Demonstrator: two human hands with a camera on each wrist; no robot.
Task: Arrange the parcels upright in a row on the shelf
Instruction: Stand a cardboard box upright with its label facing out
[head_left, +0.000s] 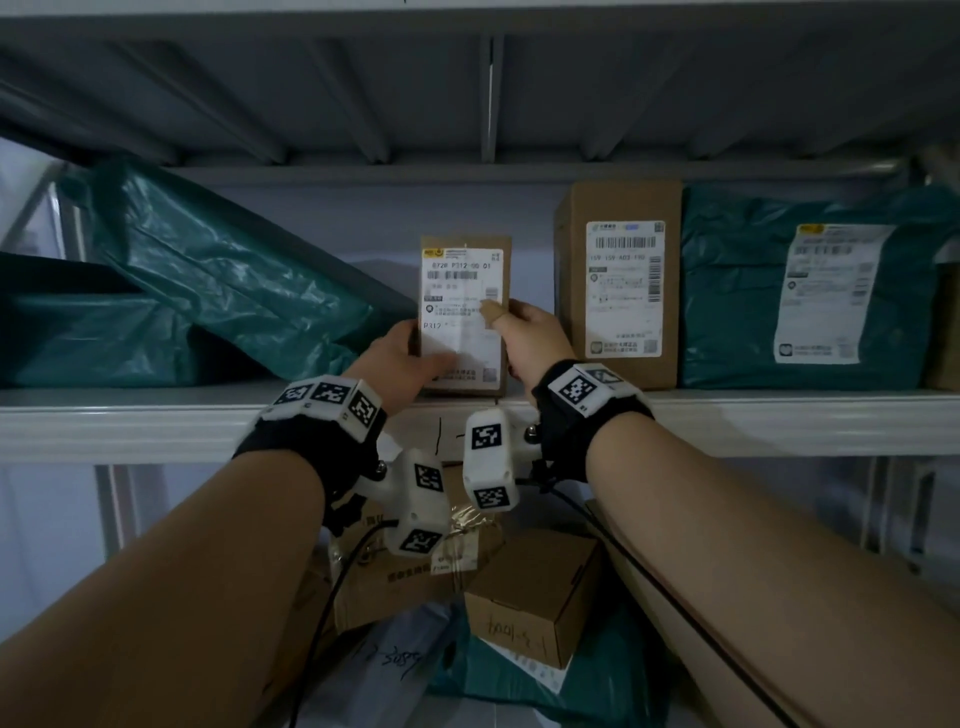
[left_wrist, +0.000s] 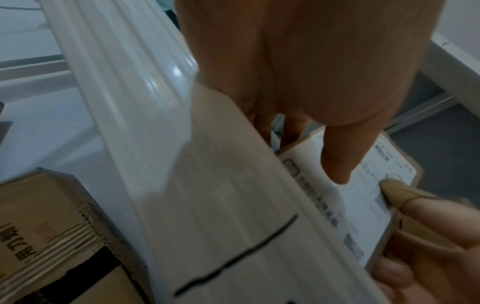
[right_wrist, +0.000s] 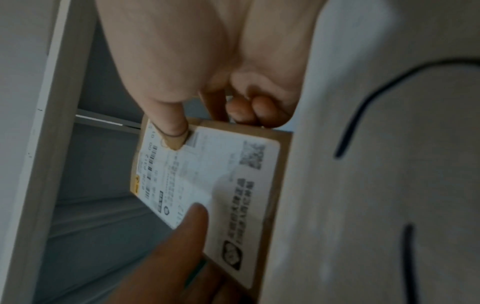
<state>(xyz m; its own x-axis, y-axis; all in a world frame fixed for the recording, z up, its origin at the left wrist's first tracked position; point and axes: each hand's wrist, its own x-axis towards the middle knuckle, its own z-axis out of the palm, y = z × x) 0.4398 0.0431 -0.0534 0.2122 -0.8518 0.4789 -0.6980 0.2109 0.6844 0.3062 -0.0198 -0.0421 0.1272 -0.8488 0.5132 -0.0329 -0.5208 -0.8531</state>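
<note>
A small brown cardboard parcel (head_left: 464, 291) (left_wrist: 371, 207) (right_wrist: 221, 185) with a white shipping label stands upright on the white shelf (head_left: 156, 415). My left hand (head_left: 402, 358) grips its left edge, thumb on the label. My right hand (head_left: 524, 332) grips its right edge, with a taped thumb (right_wrist: 174, 135) pressed on the label and fingers curled behind. To its right stands a taller brown box (head_left: 621, 286), upright, then a green bag parcel (head_left: 810, 291) with a label.
A green plastic bag parcel (head_left: 218, 275) leans at the left of the shelf, over a darker green one (head_left: 78, 338). A gap lies between the held parcel and the tall box. Below the shelf lie several cardboard boxes (head_left: 530, 592) and bags.
</note>
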